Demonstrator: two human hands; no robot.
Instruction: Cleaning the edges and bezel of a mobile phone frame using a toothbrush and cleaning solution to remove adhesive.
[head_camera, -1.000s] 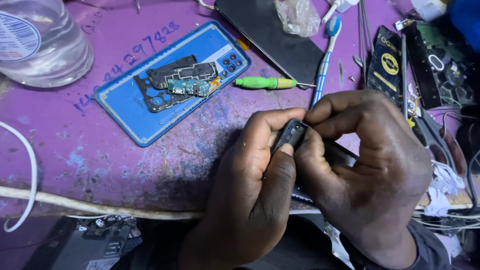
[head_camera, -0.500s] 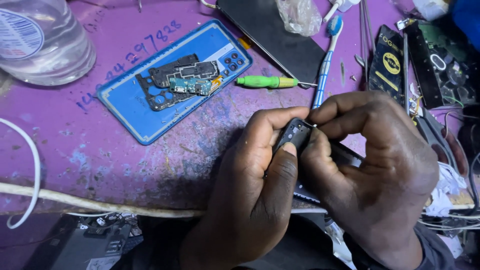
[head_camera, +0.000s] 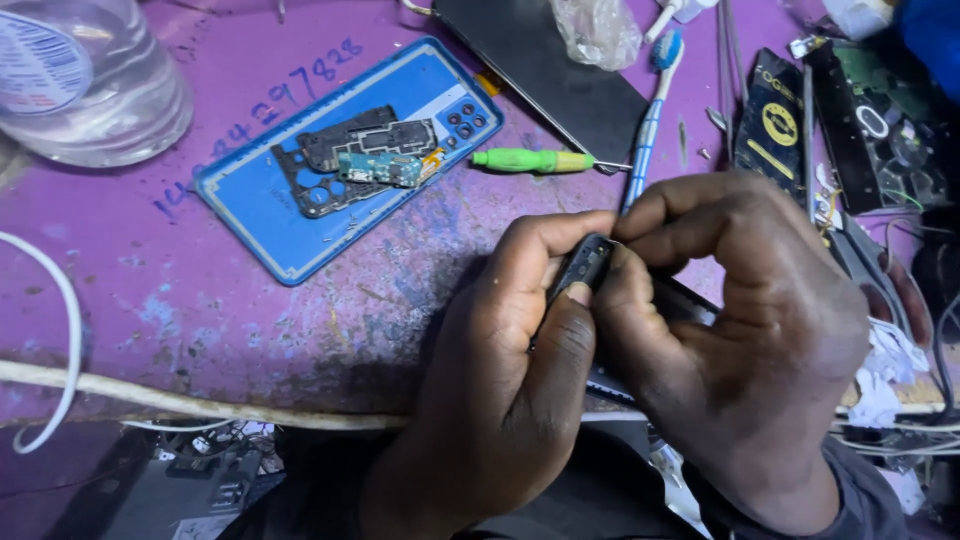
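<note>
Between your fingertips sits a small black plastic part (head_camera: 583, 268), light, stiff and likely brittle; pinch its edges. Left hand (head_camera: 500, 400) and right hand (head_camera: 740, 340) both close on it, above the purple worktop (head_camera: 380, 300), beyond the blue back cover (head_camera: 340, 160).

Purple bench (head_camera: 150, 330), scuffed and inked blue; a blue phone back cover (head_camera: 260, 210); green screwdriver (head_camera: 530, 160); blue-and-white toothbrush (head_camera: 652, 110); small black part (head_camera: 585, 265).

- Bare purple tabletop (head_camera: 200, 320) lies open left of the hands.
- Blue phone back cover (head_camera: 300, 215), green screwdriver (head_camera: 530, 160), toothbrush (head_camera: 650, 110) crowd beyond.
- White cable (head_camera: 200, 405) lines the near edge.
</note>
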